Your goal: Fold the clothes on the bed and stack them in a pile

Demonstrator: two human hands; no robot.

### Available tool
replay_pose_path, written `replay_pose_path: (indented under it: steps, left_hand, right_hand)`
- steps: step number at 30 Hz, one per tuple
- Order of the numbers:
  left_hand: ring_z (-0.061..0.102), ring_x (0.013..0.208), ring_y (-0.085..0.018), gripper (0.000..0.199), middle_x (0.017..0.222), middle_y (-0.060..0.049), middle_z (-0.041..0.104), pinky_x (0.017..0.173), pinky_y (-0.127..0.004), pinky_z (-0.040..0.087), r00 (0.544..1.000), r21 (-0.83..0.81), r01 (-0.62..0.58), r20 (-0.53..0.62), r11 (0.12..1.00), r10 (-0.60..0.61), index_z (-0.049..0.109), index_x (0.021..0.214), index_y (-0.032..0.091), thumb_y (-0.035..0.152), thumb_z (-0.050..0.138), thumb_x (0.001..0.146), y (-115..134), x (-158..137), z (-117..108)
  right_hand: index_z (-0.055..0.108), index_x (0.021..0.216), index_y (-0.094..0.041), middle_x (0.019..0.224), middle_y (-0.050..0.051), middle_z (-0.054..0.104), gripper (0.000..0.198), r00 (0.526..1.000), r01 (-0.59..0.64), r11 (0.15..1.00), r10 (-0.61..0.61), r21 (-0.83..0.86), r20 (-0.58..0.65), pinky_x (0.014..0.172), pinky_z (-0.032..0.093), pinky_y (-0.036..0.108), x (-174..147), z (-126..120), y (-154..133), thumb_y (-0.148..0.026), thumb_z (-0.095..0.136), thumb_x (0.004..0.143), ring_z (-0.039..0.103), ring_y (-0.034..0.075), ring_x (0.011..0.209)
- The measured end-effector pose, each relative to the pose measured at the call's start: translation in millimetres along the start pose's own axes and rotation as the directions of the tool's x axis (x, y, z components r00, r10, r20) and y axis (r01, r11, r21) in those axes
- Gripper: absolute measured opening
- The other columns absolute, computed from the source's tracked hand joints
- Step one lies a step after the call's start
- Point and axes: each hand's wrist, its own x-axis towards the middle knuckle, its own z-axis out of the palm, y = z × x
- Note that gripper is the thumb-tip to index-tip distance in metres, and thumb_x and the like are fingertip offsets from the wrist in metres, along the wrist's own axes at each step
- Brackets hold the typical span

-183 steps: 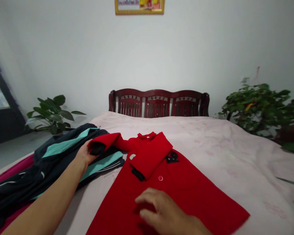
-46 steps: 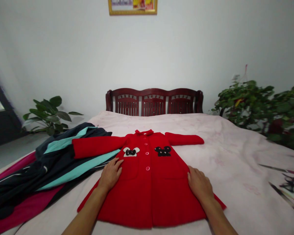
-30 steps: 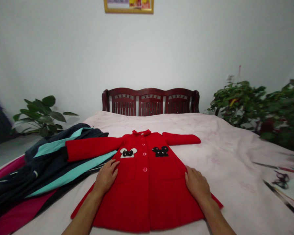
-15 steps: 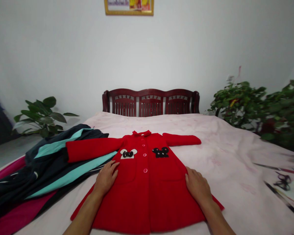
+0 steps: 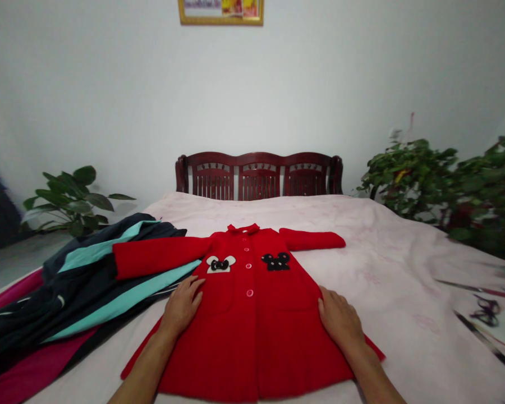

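Observation:
A red buttoned coat (image 5: pixel 244 336) lies flat, front side up, with its collar away from me and both sleeves spread out. White and black mouse-shaped patches sit above its two pockets. My left hand (image 5: pixel 184 303) rests on the coat's left edge, fingers stretched over the cloth near the pocket. On the opposite edge lies my right hand (image 5: pixel 340 317), palm down, its fingertips on the red fabric. Neither hand lifts the cloth. The coat's left sleeve end overlaps a pile of dark clothes (image 5: pixel 79 314) with turquoise stripes.
A pale pink sheet (image 5: pixel 387 269) covers the bed beneath everything. Magenta cloth (image 5: pixel 29 373) shows under the dark pile. At right lie dark-framed glasses (image 5: pixel 485 310) and thin stick-like items. A wooden headboard (image 5: pixel 258 177) stands behind, with leafy plants (image 5: pixel 412 177) at the sides.

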Motion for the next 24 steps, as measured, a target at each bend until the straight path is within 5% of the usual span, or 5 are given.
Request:
replay_pose_path:
  steps: [24]
  left_hand:
    - [0.056,0.126,-0.025,0.038,0.134,-0.01,0.06,0.11,-0.045,0.044,1.0,-0.023,0.0,-0.012,1.0,-0.001,0.065,0.127,0.022,0.025,0.049,0.092,-1.1,0.6,0.6]
  right_hand:
    - [0.049,0.14,-0.01,0.126,0.016,0.064,0.045,1.0,0.007,1.0,-0.007,0.006,0.003,0.088,0.044,0.038,-1.3,-2.2,-0.8,-0.022,0.033,0.099,0.06,0.028,0.113]
